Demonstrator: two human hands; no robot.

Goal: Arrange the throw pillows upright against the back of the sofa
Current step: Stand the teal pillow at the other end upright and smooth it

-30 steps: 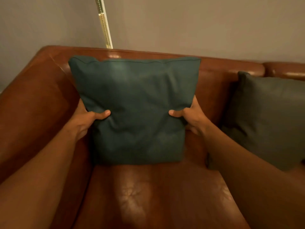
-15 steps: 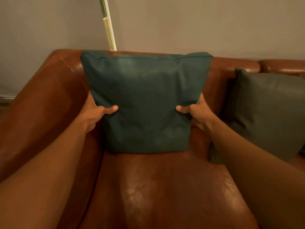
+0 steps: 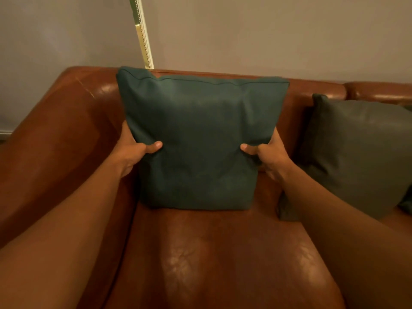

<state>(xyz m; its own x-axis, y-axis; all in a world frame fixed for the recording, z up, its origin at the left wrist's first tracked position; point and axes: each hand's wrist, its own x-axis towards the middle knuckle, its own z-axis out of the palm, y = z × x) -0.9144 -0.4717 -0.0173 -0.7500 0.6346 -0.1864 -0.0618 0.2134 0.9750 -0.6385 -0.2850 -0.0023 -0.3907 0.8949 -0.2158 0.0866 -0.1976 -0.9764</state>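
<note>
A dark teal throw pillow (image 3: 198,139) stands upright on the seat of a brown leather sofa (image 3: 223,253), its back against the sofa's backrest (image 3: 316,90). My left hand (image 3: 131,152) grips its left edge, thumb in front, fingers hidden behind. My right hand (image 3: 267,155) grips its right edge the same way. A second, grey-green pillow (image 3: 361,152) leans upright against the backrest to the right, a little apart from the teal one.
The sofa's left armrest (image 3: 58,139) rises close beside my left arm. A plain wall (image 3: 267,32) stands behind the sofa, with a thin gold-trimmed vertical strip (image 3: 141,34) on it. Another dark pillow edge (image 3: 406,201) shows at the far right.
The teal pillow has shifted slightly right and back, settling against the backrest. Both hands stay gripped on its side edges.
</note>
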